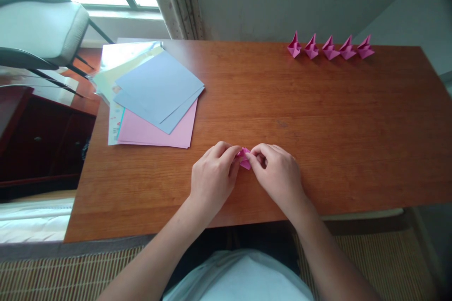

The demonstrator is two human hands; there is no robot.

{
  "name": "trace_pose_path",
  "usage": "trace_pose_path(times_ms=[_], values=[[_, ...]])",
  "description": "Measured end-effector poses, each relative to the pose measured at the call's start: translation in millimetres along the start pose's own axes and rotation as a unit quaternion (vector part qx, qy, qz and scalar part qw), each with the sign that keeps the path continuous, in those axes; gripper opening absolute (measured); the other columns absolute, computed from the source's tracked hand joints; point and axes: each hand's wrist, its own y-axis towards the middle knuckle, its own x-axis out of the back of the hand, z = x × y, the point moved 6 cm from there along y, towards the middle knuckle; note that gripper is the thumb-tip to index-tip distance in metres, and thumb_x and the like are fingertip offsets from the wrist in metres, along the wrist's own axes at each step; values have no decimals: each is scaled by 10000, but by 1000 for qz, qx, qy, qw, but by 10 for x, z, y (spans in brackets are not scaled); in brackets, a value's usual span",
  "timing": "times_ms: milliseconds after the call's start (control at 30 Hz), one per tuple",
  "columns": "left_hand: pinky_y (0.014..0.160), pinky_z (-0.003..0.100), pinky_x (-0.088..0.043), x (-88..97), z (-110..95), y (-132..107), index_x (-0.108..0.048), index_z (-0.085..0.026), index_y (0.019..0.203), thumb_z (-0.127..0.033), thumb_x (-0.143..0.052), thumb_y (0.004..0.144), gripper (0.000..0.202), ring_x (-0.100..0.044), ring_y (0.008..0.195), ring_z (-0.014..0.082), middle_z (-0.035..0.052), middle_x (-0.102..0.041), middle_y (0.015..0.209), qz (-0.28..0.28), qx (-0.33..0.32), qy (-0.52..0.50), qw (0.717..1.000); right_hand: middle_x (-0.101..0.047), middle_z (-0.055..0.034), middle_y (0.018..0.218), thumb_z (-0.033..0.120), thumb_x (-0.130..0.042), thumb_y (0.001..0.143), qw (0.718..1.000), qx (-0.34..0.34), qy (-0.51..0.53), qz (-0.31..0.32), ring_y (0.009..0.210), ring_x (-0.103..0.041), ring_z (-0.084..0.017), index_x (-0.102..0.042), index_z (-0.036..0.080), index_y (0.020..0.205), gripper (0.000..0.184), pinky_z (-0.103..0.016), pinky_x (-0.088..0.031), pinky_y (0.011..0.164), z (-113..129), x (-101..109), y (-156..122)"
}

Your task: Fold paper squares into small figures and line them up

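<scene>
A small folded piece of pink paper point(244, 157) sits between both my hands, low over the wooden table point(318, 117). My left hand point(213, 177) pinches its left side with curled fingers. My right hand point(277, 174) pinches its right side, fingers closed around it. Most of the paper is hidden by my fingertips.
Several finished pink folded paper figures point(330, 48) stand in a row at the table's far right edge. A stack of blue and pink paper sheets point(155, 99) lies at the far left. A grey chair point(42, 28) stands beyond the table's left corner by a window.
</scene>
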Motion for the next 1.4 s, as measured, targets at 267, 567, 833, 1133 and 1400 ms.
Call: trace_pose_path(times_ms=[267,567,833,1133,1400], values=[[650,285,-399,-33,-6,18,-691,-231,950,-300,-545,1012,172,-642,826,175,7,-690,904,3,-1,10,1000,-668,-22,705,337,-613,983,999,7,-46,6,678,-595,-197,-565,227,748,264,-310,-316,596,34,-14,0],[656,285,-409,-30,-19,15,-675,-234,936,-290,-539,1012,166,-643,833,173,0,-683,900,3,-1,19,1000,-669,-40,783,330,-520,1037,997,22,-75,-2,774,-614,-219,-569,215,853,222,-317,-382,683,85,-68,-72],[680,280,-426,-28,-9,8,-687,-241,1008,-299,-547,1009,151,-644,856,173,1,-690,938,-8,-11,4,1000,-644,-58,922,335,-612,984,1000,-13,-16,-1,884,-622,-240,-598,213,892,153,-347,-451,795,29,-22,-105],[669,270,-427,-16,24,8,-702,-260,1043,-251,-613,958,124,-646,834,160,-7,-680,956,0,-20,-41,999,-641,-67,1021,184,-675,913,997,13,78,3,969,-620,-235,-605,212,831,111,-375,-489,879,0,58,-103],[764,268,-487,1,42,-5,-697,-225,942,-207,-609,949,90,-674,927,167,14,-719,1041,-4,-33,-127,991,-721,-29,1067,140,-646,929,980,18,199,-1,943,-683,-175,-671,240,904,106,-275,-538,743,-16,138,-146]])
